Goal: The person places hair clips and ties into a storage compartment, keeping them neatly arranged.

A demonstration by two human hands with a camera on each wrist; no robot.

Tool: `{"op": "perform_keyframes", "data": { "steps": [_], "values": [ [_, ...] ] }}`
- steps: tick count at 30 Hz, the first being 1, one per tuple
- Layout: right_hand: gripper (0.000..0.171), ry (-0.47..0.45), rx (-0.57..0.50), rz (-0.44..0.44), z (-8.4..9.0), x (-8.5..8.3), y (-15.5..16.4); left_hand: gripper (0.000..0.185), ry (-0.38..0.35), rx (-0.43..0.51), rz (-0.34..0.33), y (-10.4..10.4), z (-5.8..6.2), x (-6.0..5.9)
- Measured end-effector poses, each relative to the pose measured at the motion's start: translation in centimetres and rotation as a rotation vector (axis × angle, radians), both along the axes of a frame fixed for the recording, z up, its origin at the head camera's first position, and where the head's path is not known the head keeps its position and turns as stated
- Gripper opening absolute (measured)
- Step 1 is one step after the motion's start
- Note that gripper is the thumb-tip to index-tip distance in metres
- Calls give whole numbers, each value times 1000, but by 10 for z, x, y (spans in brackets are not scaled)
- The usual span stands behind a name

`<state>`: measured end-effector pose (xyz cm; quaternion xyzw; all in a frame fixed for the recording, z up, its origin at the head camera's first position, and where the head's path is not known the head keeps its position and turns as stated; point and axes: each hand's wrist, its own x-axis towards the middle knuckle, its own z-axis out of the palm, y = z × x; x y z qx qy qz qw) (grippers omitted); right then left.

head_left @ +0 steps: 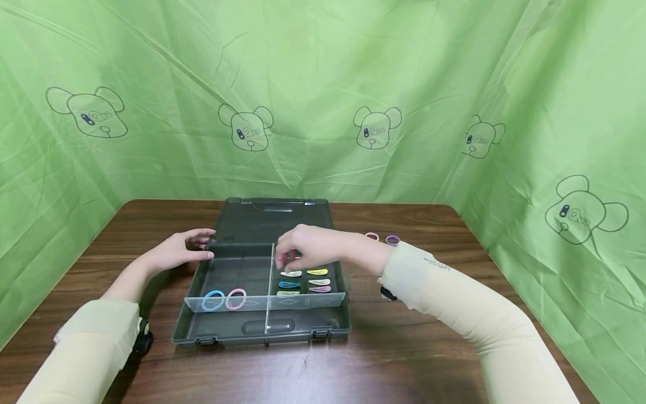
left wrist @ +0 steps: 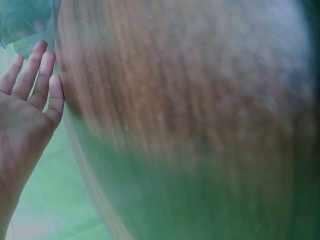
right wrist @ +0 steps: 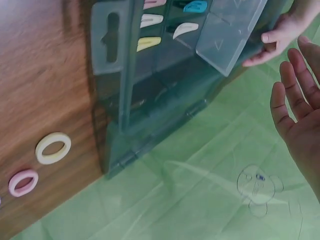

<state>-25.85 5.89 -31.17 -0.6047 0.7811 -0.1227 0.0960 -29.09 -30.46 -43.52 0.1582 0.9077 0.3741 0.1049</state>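
Observation:
A grey translucent divided case (head_left: 184, 331) lies with its lid (head_left: 277, 221) folded back. My left hand (head_left: 179, 249) is at the case's left side, thumb and fingertips right at the edge and fingers loosely bent. Over the back right compartment hovers my right hand (head_left: 303, 247), close to the clear divider (head_left: 273, 280); its fingers look relaxed and hold nothing in the right wrist view. Below it sit several snap hair clips in two columns, among them a yellow clip (head_left: 317, 272), a blue clip (head_left: 289, 284) and a pink clip (head_left: 320, 289).
A blue hair tie (head_left: 204, 301) and a pink hair tie (head_left: 228, 300) are in the left compartment, by the front divider. Right of the case, a yellow hair tie (right wrist: 41, 152) and a purple hair tie (head_left: 387, 239) lie on the wooden table (head_left: 404, 359). Green cloth hangs behind.

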Motion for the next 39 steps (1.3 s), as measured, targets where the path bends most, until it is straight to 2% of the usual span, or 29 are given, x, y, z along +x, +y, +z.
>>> {"op": "perform_keyframes", "data": {
  "steps": [11,22,29,33,39],
  "values": [
    [7,27,6,-49,9,-4,42,71,-14,12,-12,0,2,0],
    [11,22,-125,-102,21,-11,89,70,-7,5,-9,1,1,0],
    [12,81,-168,-188,28,-16,117,70,-5,9,1,1,2,2],
    [13,116,-195,-237,25,-20,132,70,-8,10,0,1,2,2],
    [17,110,-227,-334,17,-26,156,72,-12,-1,4,1,1,0]
  ]
}}
